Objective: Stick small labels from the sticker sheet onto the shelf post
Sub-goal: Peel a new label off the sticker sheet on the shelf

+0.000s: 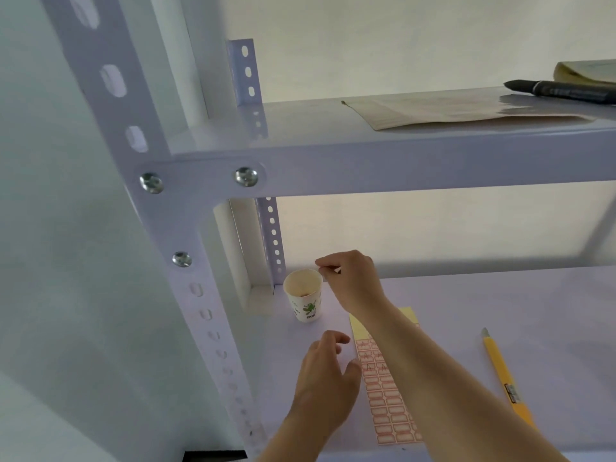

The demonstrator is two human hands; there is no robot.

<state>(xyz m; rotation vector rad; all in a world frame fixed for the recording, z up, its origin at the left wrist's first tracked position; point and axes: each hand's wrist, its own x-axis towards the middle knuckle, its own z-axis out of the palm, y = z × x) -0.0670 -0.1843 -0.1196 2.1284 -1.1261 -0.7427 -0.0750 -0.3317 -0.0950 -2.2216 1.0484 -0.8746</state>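
A sticker sheet (386, 395) with red-bordered labels on yellow backing lies flat on the lower shelf (466, 311). My left hand (328, 371) hovers just left of the sheet, fingers spread and holding nothing. My right hand (350, 278) is raised beside the rim of a paper cup (305, 295), thumb and fingers pinched on something small and pale, too small to make out. The near white shelf post (213, 328), with slots and bolts, runs down the left side. The rear post (271, 238) stands behind the cup.
A yellow utility knife (500, 371) lies on the lower shelf to the right of my right forearm. On the upper shelf (400, 161) rest a brown envelope (450, 111), a black marker (560, 90) and a yellow pad (586, 71).
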